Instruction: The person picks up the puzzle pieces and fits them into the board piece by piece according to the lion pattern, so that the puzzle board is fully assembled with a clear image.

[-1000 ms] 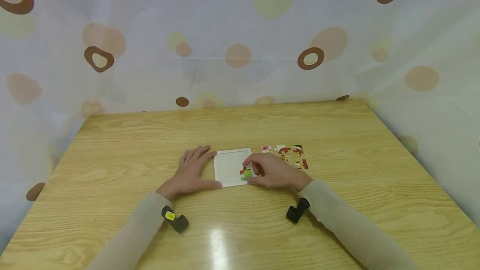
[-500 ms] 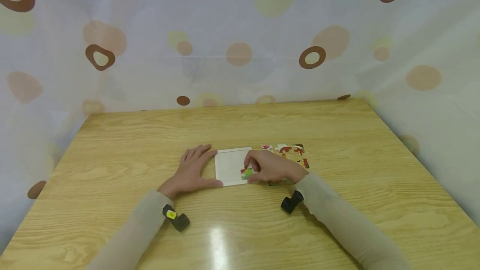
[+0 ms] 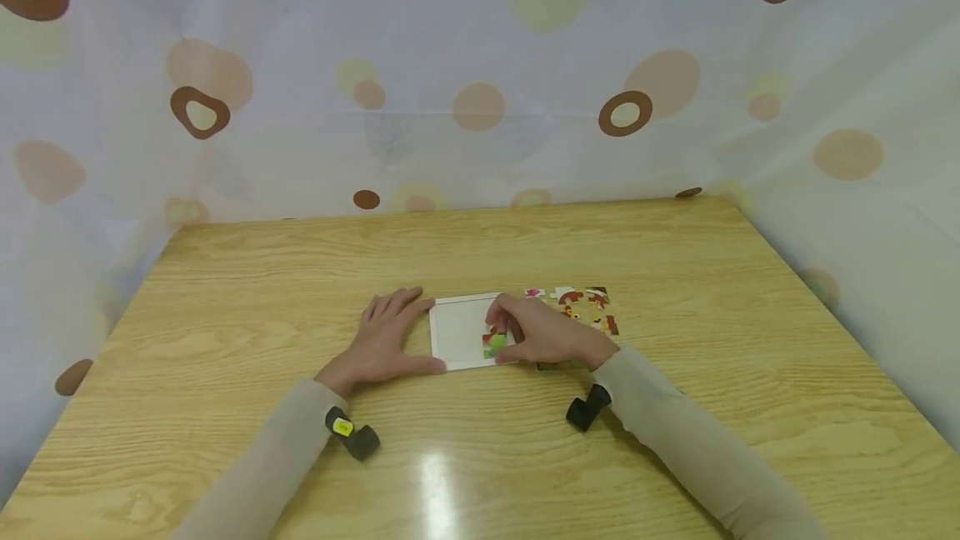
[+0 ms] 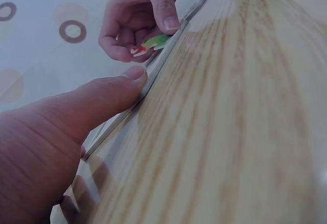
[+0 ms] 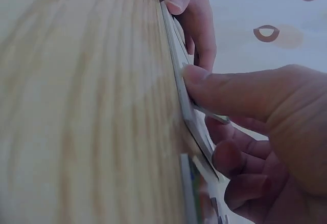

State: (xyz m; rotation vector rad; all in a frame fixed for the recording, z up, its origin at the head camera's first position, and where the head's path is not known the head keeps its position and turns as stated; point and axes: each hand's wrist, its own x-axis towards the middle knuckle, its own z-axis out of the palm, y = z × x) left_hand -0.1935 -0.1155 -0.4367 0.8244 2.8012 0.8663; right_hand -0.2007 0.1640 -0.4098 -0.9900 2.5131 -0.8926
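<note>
A white puzzle tray (image 3: 457, 336) with a raised rim lies on the table in front of me. My left hand (image 3: 381, 346) is spread flat at its left side, with the thumb and index fingertips touching the two left corners. Over the tray's lower right corner, my right hand (image 3: 546, 332) pinches a green and red puzzle piece (image 3: 493, 346) between thumb and fingers. In the left wrist view the piece (image 4: 156, 42) is tilted at the tray's edge. The right wrist view shows only its thin edge, and the fingers hide part of it.
Several loose puzzle pieces (image 3: 606, 324) lie on the wooden table (image 3: 300, 273) right of the tray, some hidden behind my right hand and wrist. A patterned cloth (image 3: 480, 157) hangs behind the table and along its sides.
My right hand and wrist have shifted slightly, and the pinched puzzle piece has turned a little at the tray's lower right corner. The left hand stays at the tray's left side.
</note>
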